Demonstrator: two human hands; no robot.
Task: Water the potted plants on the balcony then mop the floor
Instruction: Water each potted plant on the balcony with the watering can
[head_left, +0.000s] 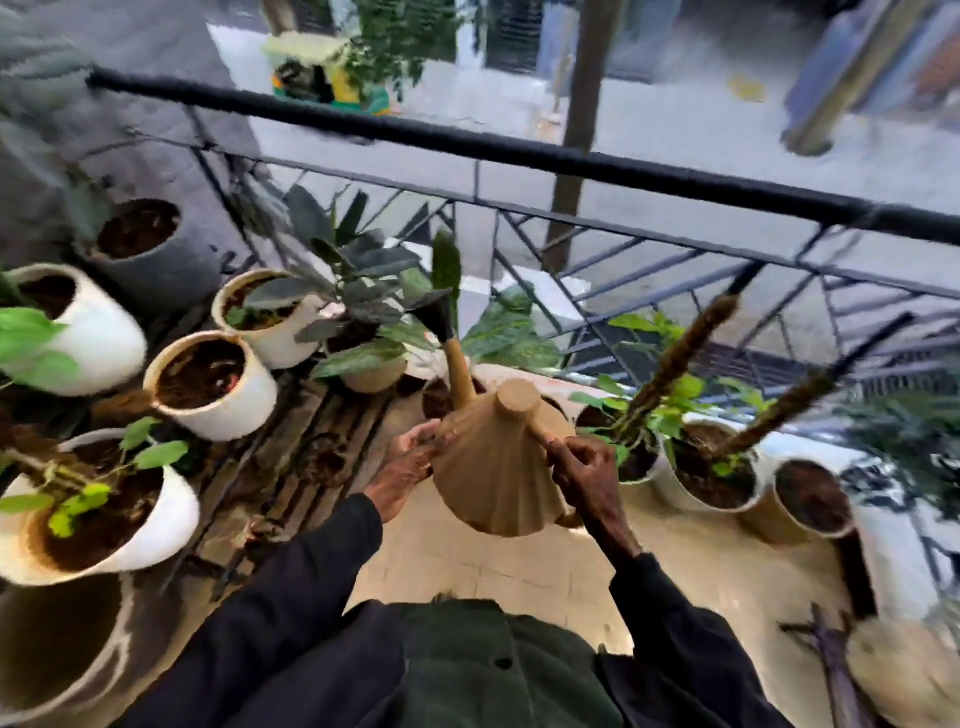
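1. Head view: your right hand (587, 478) is clenched round the handle of the tan watering can (498, 467); the handle itself is mostly hidden under your fingers
2. Your left hand (405, 470) touches the can's left side near the root of the spout (457, 374). Its fingertips are blurred, so you cannot tell whether it grips or only steadies
3. You hold the can above the tiled floor (467, 566), tipped forward, base toward you. Its dark rose (436, 312) points into the dark-leaved plant (353, 280). No water can be made out
4. Both your arms reach forward in dark sleeves
5. White pots (228, 410) stand on a slatted rack (311, 431) at left; some are cut off by the frame edge
6. Pots with moss poles (680, 358) stand right of the can, before the black railing (519, 150). The edges of the picture are smeared
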